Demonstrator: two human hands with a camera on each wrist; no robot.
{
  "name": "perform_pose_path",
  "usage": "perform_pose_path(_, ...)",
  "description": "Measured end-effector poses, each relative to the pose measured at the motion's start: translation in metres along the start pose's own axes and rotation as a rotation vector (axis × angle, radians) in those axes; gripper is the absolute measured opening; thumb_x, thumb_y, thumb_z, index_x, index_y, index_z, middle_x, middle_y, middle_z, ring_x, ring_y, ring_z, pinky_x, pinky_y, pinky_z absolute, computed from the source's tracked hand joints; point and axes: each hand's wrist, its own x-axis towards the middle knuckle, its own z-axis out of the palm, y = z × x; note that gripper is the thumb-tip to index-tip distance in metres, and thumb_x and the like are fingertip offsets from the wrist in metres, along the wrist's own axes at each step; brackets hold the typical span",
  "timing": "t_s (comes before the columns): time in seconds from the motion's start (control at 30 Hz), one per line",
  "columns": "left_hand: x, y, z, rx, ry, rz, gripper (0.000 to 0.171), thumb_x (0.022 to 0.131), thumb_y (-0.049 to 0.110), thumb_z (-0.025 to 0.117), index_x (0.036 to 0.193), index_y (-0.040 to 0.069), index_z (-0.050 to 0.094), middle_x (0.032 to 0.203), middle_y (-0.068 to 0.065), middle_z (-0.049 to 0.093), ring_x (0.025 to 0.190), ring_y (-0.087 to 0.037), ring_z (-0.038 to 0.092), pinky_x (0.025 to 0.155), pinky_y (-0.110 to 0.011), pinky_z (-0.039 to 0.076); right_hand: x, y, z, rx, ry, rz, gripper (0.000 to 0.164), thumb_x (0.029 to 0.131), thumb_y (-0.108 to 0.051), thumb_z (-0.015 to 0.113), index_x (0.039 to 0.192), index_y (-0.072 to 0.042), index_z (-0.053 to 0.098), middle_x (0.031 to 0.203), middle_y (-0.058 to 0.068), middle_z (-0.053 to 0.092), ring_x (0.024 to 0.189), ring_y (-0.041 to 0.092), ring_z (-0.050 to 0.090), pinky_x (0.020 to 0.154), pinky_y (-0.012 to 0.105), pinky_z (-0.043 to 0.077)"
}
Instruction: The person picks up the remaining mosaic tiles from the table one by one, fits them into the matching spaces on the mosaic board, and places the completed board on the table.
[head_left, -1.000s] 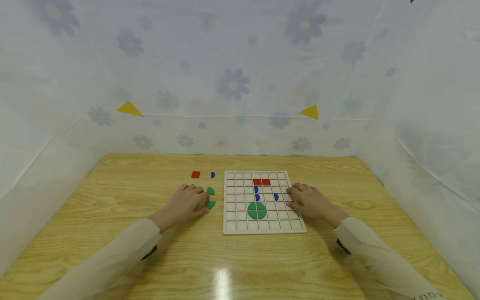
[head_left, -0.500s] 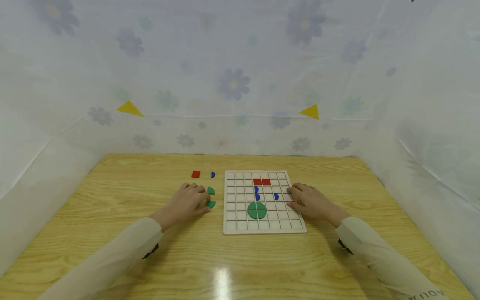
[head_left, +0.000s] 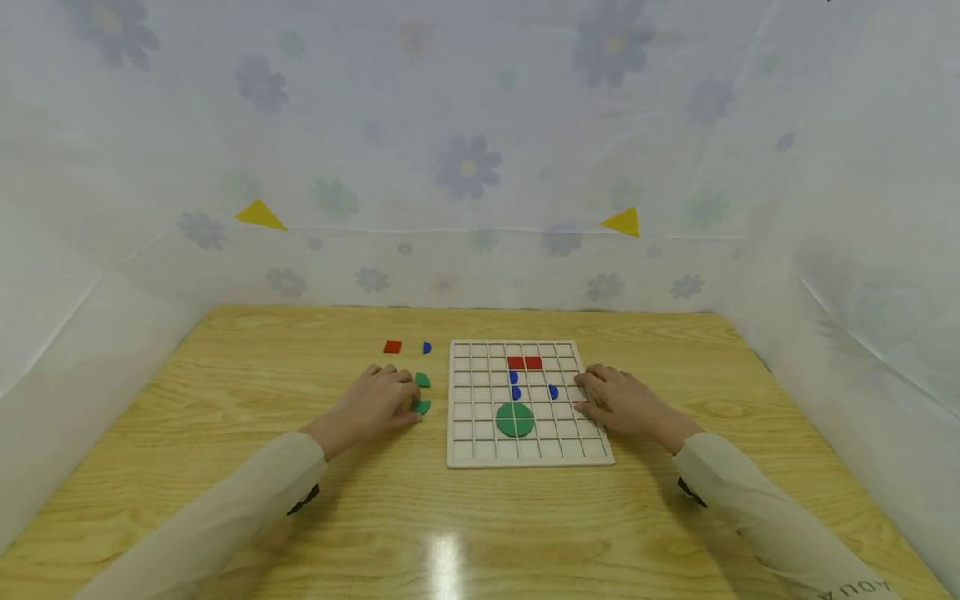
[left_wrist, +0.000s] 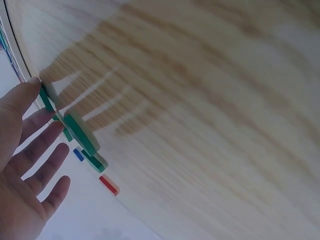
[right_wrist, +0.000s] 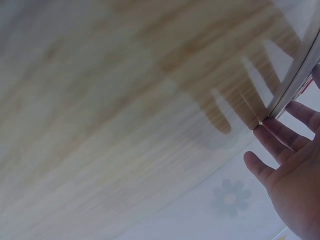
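Observation:
My left hand [head_left: 375, 404] rests on the table with relaxed fingers, its thumb and index fingertips at either end of a green quarter-circle tile [head_left: 423, 407]. Another green quarter-circle tile [head_left: 423, 380] lies just beyond those fingertips. In the left wrist view, further green tiles [left_wrist: 81, 135] lie under the hand, which hides them from the head view. On the white grid board [head_left: 468, 450], green tiles form a circle [head_left: 514, 419] below three blue half-circle tiles [head_left: 553, 392] and two red square tiles [head_left: 533, 363]. My right hand [head_left: 622, 402] touches the board's right edge with loosely extended fingers.
Behind the left hand, a loose red square tile [head_left: 392, 347] and a blue half-circle tile [head_left: 427, 347] lie left of the board. The wooden table [head_left: 525, 533] is bounded by a pale flowered cloth [head_left: 375, 125] bearing two yellow triangles [head_left: 260, 215].
Both hands, the board and the tiles hold their places. The whole view shifts only very slightly.

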Motion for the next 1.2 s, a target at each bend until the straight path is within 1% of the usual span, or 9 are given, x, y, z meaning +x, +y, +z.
perform_pose_path(0.2, 0.002, 0.002, -0.002, 0.013, 0.010, 0.015, 0.026, 0.078, 0.040, 0.069, 0.089, 0.016, 0.069, 0.094, 0.002, 0.064, 0.089, -0.019, 0.057, 0.082, -0.041, 0.045, 0.000, 0.001, 0.001, -0.002, 0.001, 0.001, 0.042, 0.092, -0.034, 0.053, 0.122, -0.005, 0.052, 0.121, 0.015, 0.052, 0.109, 0.030, 0.052, 0.091, 0.052, 0.040)
perform_pose_path(0.37, 0.008, 0.006, -0.006, 0.042, 0.003, 0.024, 0.027, 0.079, 0.041, 0.068, 0.092, 0.017, 0.069, 0.097, 0.002, 0.064, 0.093, -0.021, 0.057, 0.083, -0.041, 0.045, 0.000, 0.001, 0.002, -0.003, 0.001, 0.004, 0.041, 0.092, -0.033, 0.053, 0.121, -0.005, 0.053, 0.121, 0.015, 0.052, 0.110, 0.031, 0.051, 0.091, 0.052, 0.040)
perform_pose_path(0.47, 0.011, 0.008, -0.008, 0.049, 0.005, 0.032, 0.025, 0.080, 0.040, 0.068, 0.092, 0.017, 0.068, 0.095, 0.002, 0.065, 0.094, -0.021, 0.058, 0.084, -0.041, 0.044, -0.001, 0.001, 0.003, -0.002, -0.002, 0.009, 0.041, 0.092, -0.033, 0.053, 0.121, -0.005, 0.053, 0.121, 0.015, 0.052, 0.109, 0.031, 0.051, 0.092, 0.052, 0.039)
perform_pose_path(0.6, 0.016, 0.010, -0.011, 0.048, 0.048, 0.077, 0.022, 0.079, 0.038, 0.069, 0.088, 0.017, 0.067, 0.092, 0.002, 0.064, 0.090, -0.020, 0.058, 0.082, -0.040, 0.045, -0.001, 0.001, 0.003, 0.001, -0.004, 0.016, 0.041, 0.092, -0.034, 0.053, 0.122, -0.006, 0.052, 0.122, 0.015, 0.052, 0.110, 0.031, 0.051, 0.092, 0.053, 0.039)
perform_pose_path(0.7, 0.020, 0.013, -0.013, 0.054, 0.080, 0.119, 0.022, 0.079, 0.038, 0.069, 0.086, 0.017, 0.066, 0.090, 0.002, 0.064, 0.086, -0.018, 0.058, 0.076, -0.037, 0.046, -0.002, 0.000, 0.003, 0.002, -0.005, 0.018, 0.041, 0.092, -0.034, 0.053, 0.122, -0.006, 0.052, 0.122, 0.014, 0.051, 0.111, 0.031, 0.051, 0.092, 0.053, 0.039)
perform_pose_path(0.77, 0.023, 0.015, -0.014, 0.060, 0.087, 0.139, 0.023, 0.078, 0.038, 0.069, 0.086, 0.016, 0.066, 0.089, 0.002, 0.063, 0.084, -0.018, 0.057, 0.074, -0.036, 0.046, -0.002, 0.000, 0.003, 0.003, -0.007, 0.018, 0.041, 0.092, -0.034, 0.053, 0.122, -0.006, 0.052, 0.122, 0.014, 0.051, 0.111, 0.031, 0.051, 0.092, 0.053, 0.039)
perform_pose_path(0.83, 0.027, 0.019, -0.014, 0.067, 0.079, 0.148, 0.024, 0.078, 0.039, 0.069, 0.086, 0.017, 0.066, 0.088, 0.003, 0.063, 0.084, -0.018, 0.058, 0.075, -0.037, 0.047, -0.002, 0.000, 0.002, 0.001, -0.009, 0.018, 0.041, 0.092, -0.034, 0.052, 0.122, -0.006, 0.052, 0.122, 0.014, 0.051, 0.111, 0.030, 0.051, 0.092, 0.053, 0.039)
perform_pose_path(1.03, 0.036, 0.031, -0.011, 0.078, 0.006, 0.139, 0.027, 0.080, 0.043, 0.066, 0.089, 0.018, 0.065, 0.093, 0.003, 0.063, 0.091, -0.018, 0.057, 0.084, -0.041, 0.045, -0.002, -0.001, 0.000, 0.007, -0.014, 0.019, 0.043, 0.092, -0.034, 0.053, 0.124, -0.006, 0.051, 0.123, 0.014, 0.051, 0.112, 0.031, 0.050, 0.092, 0.053, 0.038)
perform_pose_path(1.2, 0.045, 0.042, -0.004, 0.085, 0.012, 0.165, 0.028, 0.080, 0.045, 0.066, 0.088, 0.018, 0.066, 0.092, 0.003, 0.064, 0.089, -0.018, 0.057, 0.080, -0.037, 0.045, -0.002, 0.000, 0.000, 0.010, -0.013, 0.015, 0.043, 0.092, -0.034, 0.052, 0.124, -0.006, 0.051, 0.123, 0.014, 0.051, 0.111, 0.030, 0.050, 0.092, 0.053, 0.039)
